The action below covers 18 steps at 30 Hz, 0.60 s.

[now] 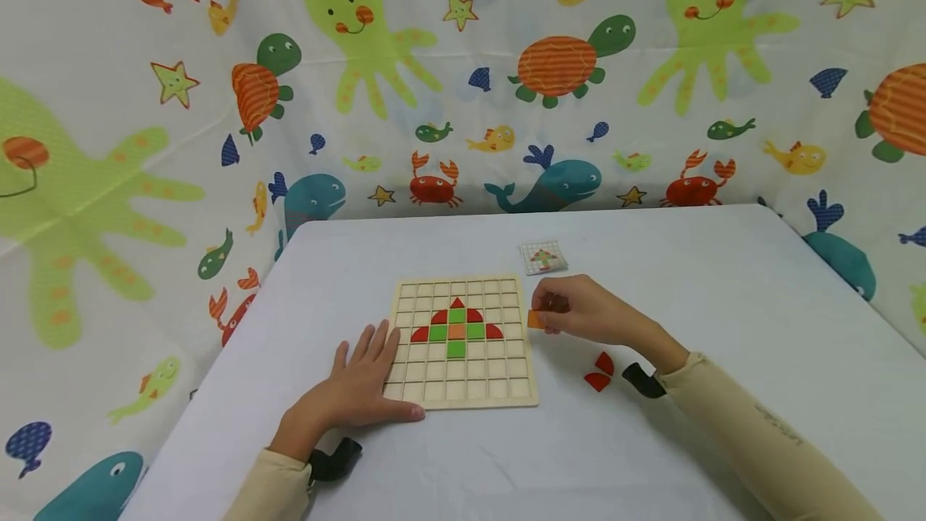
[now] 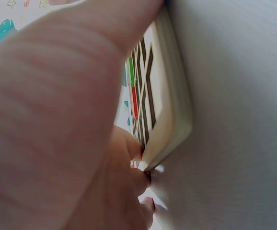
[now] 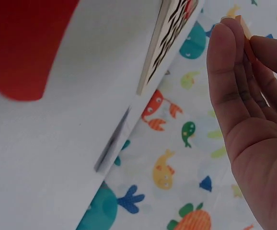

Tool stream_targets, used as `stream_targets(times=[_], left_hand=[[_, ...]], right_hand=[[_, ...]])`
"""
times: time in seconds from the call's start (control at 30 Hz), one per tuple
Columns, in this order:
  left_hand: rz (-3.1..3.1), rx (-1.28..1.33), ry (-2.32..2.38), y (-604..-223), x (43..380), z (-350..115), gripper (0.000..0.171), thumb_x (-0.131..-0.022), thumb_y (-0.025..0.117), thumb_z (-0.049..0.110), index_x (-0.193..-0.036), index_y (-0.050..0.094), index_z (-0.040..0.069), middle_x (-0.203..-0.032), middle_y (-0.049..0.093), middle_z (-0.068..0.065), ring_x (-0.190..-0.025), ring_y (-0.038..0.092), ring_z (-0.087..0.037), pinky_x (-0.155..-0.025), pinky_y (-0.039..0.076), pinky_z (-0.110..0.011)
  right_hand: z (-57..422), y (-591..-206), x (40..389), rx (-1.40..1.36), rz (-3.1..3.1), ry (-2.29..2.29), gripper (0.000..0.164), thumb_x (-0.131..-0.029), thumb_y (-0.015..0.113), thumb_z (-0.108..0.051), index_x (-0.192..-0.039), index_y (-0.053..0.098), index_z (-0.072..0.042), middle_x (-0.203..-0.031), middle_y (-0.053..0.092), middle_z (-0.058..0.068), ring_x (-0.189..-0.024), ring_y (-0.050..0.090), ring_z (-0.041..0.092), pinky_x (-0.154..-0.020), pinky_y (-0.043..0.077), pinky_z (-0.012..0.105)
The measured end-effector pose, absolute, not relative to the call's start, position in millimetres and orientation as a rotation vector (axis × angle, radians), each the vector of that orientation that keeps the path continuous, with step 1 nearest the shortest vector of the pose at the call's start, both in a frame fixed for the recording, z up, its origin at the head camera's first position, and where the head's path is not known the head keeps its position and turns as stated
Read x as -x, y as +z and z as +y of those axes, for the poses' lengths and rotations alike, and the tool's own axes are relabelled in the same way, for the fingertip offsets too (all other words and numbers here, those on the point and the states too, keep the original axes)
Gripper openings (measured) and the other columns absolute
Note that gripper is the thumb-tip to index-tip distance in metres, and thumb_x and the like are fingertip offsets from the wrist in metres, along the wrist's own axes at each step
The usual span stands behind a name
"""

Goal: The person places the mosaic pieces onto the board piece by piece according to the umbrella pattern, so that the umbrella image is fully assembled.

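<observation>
The right hand [image 1: 589,316], just right of centre in the head view, pinches a small orange tile [image 1: 535,319] between thumb and fingers [image 3: 229,52], holding it just beside the right edge of the wooden grid board [image 1: 463,392]. The left hand [image 1: 362,388], lower left of centre, lies flat with its fingers [image 1: 379,344] spread, resting on the board's lower left corner and the white tabletop [image 1: 723,280]. On the board sits a figure of red and green tiles [image 1: 456,326] with one orange square in the middle. Two red curved pieces [image 1: 600,371] lie on the tabletop below the right hand. A small pattern card [image 1: 543,257] lies above the board, toward the frame's centre.
</observation>
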<state>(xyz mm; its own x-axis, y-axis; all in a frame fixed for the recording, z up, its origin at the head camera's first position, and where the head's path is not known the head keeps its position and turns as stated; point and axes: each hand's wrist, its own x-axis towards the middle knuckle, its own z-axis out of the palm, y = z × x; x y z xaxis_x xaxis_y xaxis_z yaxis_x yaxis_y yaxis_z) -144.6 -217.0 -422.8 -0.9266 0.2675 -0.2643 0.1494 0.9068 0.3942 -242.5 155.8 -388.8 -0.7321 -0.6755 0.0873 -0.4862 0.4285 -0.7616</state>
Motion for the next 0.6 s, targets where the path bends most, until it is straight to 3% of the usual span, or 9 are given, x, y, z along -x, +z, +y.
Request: stream_targets(times=[0.6], left_hand=[[2.768,-0.309,0.506,-428,146,-219,0.136,-0.076,0.081,0.074,-0.17,0.017,0.0,-0.177,0.005,-0.023,-0.162,-0.002,-0.048,-0.121,-0.005,-0.074]], right_hand=[[77,-390,234,1.341,2.391,-1.05,0.009,-0.098,0.076,-0.002,-0.102,0.072,-0.009,-0.093,0.07,-0.006,-0.083,0.063,0.01,-0.078,0.059,0.027]])
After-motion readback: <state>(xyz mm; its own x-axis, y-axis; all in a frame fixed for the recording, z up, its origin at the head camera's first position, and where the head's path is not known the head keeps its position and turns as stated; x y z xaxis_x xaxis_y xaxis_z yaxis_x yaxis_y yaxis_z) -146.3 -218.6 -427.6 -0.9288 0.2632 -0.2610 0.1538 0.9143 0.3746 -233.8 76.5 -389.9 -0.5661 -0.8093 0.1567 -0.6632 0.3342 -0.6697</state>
